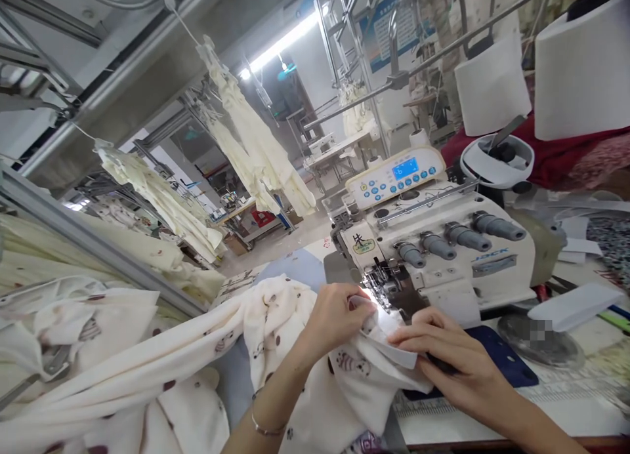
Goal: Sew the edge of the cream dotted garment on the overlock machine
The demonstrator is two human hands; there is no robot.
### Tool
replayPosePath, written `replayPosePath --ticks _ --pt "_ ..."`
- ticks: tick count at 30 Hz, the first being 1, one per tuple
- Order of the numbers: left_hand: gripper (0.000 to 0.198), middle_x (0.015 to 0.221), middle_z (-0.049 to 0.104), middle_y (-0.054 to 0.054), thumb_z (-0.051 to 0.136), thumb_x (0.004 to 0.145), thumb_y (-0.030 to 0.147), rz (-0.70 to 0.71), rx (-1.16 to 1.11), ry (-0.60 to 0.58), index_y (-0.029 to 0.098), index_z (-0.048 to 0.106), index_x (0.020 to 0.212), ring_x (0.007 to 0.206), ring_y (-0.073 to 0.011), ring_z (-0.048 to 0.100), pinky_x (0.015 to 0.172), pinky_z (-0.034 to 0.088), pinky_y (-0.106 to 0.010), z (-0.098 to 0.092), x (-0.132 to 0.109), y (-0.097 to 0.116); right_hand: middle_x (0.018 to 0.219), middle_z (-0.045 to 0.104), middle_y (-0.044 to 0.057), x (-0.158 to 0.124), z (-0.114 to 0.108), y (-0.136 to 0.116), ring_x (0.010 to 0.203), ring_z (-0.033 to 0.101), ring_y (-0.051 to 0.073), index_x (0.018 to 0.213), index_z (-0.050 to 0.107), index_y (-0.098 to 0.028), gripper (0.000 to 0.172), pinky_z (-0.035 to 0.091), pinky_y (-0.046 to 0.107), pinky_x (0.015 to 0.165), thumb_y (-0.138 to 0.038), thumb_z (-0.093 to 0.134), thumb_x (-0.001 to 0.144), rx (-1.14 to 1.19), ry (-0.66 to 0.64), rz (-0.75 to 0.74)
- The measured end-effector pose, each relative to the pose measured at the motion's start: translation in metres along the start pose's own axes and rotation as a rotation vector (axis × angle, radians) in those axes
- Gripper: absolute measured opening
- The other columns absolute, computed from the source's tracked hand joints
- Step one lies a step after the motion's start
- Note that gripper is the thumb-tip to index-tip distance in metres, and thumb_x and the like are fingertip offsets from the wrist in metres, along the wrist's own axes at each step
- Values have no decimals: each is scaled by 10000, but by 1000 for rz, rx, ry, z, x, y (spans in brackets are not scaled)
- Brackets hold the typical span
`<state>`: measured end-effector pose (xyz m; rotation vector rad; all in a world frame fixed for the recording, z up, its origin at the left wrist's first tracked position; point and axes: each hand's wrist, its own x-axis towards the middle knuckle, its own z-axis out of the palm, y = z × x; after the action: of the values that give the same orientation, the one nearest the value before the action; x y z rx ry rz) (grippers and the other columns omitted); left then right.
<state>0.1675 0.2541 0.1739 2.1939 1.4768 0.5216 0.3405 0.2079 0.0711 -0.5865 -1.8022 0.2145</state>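
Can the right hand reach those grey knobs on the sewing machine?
Probably yes. The right hand lies flat on the cloth just in front of the sewing machine, and the grey knobs stick out of its front, above the hand. Nothing stands between them.

Cream printed fabric (275, 349) dotted brown; off-white overlock machine (443, 257) with blue-lit display (405, 168); white thread cones (492, 86); dark red cloth (566, 155) behind
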Motion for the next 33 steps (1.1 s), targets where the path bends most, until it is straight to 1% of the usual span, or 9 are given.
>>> replayPosePath --ticks 7,12,17,20,22,25,28,31,33 --pt "136 619 620 13 585 750 223 0 -17 -14 164 706 736 566 -108 492 531 343 -206 -10 1 0 1105 626 48 -3 -1 7 1055 523 178 1194 569 -211 357 504 307 853 -45 467 895 -31 -41 -67" --pt "158 631 629 7 567 765 226 8 16 -17 167 711 744 577 -114 505 534 354 -207 -9 5 -3 1124 624 51 3 -4 9 996 538 159 1166 581 -206 330 505 274 840 -51 484 892 -57 -61 -89" --pt "155 656 628 6 555 766 210 24 43 -17 167 701 739 577 -110 480 538 329 -218 0 11 -9 1350 490 68 -14 -15 16 1244 423 188 1390 415 -173 533 458 288 972 -49 362 875 -181 -272 -54" --pt "149 635 591 19 538 777 205 31 56 -22 171 661 700 577 -105 463 546 315 -223 2 11 -11 1409 428 1 -22 -18 22 1247 414 156 1410 394 -217 553 391 292 1029 -55 267 897 -429 -336 -192" --pt "150 617 558 31 530 780 202 37 59 -41 172 615 661 575 -98 450 544 305 -221 2 11 -12 1426 405 -21 -24 -16 25 1229 427 143 1380 436 -239 497 289 329 1100 -87 255 943 -578 -307 -304" --pt "229 549 453 49 533 779 221 31 66 -58 164 468 566 534 -83 383 508 261 -224 2 12 -12 1424 408 -30 -24 -13 28 1226 431 123 1303 519 -213 468 149 364 1161 -65 228 968 -650 -253 -421" --pt "332 508 314 58 526 781 246 13 79 -48 171 310 540 498 -76 281 472 201 -239 2 14 -11 1343 505 -7 -22 -12 26 1191 463 123 1268 544 -169 432 241 335 1134 -118 207 1003 -590 -233 -402" --pt "348 510 261 57 503 783 245 7 88 -48 176 256 547 491 -77 237 457 173 -250 1 13 -10 1203 609 36 -18 -11 21 1107 515 147 1250 555 -148 395 408 331 1016 -148 243 1008 -482 -180 -315" --pt "341 507 259 56 504 770 236 5 99 -48 178 254 547 490 -79 229 453 161 -258 0 11 -10 1141 635 61 -18 -9 17 1040 543 170 1225 572 -150 366 462 357 947 -140 289 994 -423 -132 -257"
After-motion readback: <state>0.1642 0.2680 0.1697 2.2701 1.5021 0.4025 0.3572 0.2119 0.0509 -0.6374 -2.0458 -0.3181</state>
